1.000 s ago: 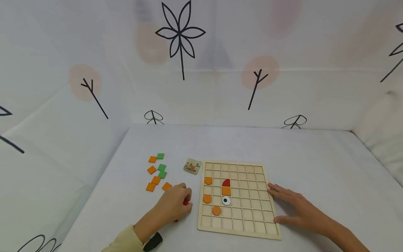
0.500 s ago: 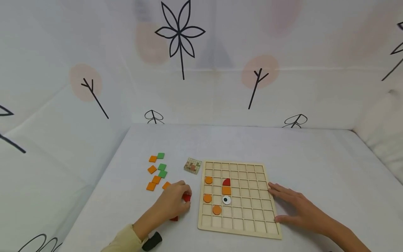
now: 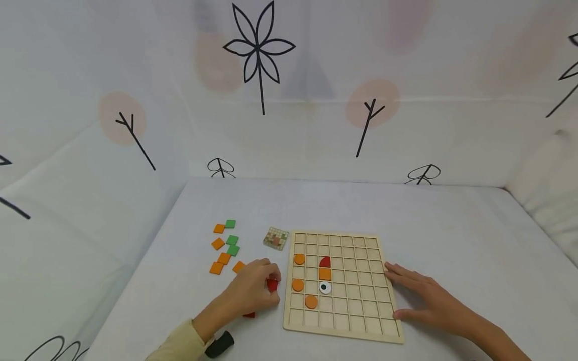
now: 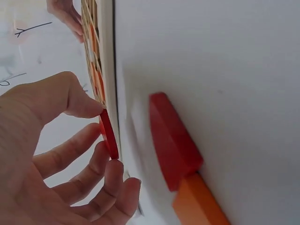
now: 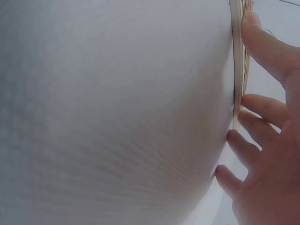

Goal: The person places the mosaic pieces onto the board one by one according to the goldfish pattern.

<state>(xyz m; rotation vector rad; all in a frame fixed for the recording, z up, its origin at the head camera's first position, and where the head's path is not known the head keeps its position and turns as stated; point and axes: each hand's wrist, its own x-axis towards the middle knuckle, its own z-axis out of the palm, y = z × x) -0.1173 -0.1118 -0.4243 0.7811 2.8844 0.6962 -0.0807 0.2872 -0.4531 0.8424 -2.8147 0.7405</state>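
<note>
My left hand (image 3: 253, 288) pinches a small red tile (image 4: 108, 134) between thumb and fingertips, just left of the wooden grid board (image 3: 356, 306). Below that hand, another red piece (image 4: 171, 143) with a slanted side lies on the table, touching an orange piece (image 4: 199, 199). On the board sit a red quarter-circle (image 3: 325, 261), an orange square (image 3: 324, 274) and a white eye disc (image 3: 325, 288) in one column. Three orange discs (image 3: 310, 302) lie further left in the grid. With fingers spread, my right hand (image 3: 429, 301) rests at the board's right edge.
Loose orange squares (image 3: 216, 267) and green squares (image 3: 232, 240) are scattered on the table's left side. A small patterned card (image 3: 276, 238) lies by the board's upper left corner. Near my left wrist is a black object (image 3: 220, 345). White printed cloth (image 3: 307, 140) hangs behind.
My left hand has shifted slightly to the right, closer to the board, with the red tile in its fingers. The right hand and the pieces on the board have stayed put.
</note>
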